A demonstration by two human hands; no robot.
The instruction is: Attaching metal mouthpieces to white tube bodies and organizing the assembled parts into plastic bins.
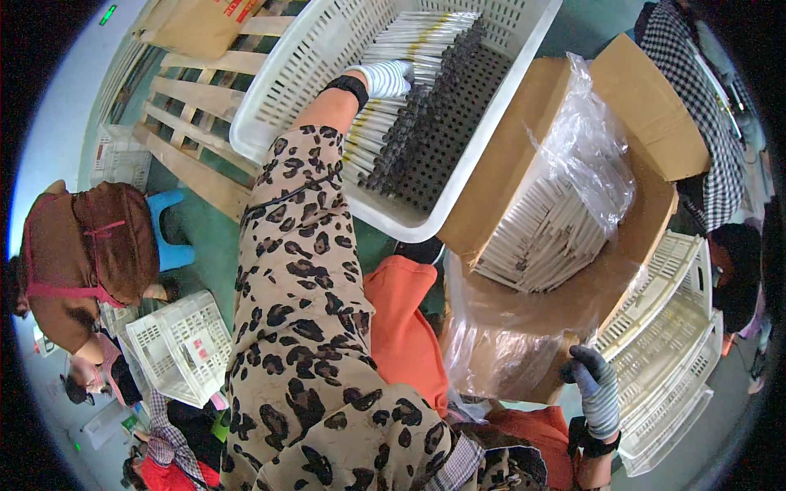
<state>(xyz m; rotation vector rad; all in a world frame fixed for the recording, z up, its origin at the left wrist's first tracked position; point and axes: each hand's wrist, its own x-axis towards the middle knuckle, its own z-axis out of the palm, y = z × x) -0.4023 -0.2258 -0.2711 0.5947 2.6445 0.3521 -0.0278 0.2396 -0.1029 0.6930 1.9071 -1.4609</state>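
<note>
Head view: dark-ended rods lie crosswise beneath the nearer left grip; right grip is beside the carton; both curl, holds unclear.

L hand at rods in wht crate

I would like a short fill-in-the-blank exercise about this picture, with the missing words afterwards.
The left hand is inside a basket coloured ____.
The right hand wears a glove whose pattern is ____.
The stool on the left is coloured ____.
The open box of white sticks is made of ____.
Missing words: white; striped; blue; cardboard.
</note>
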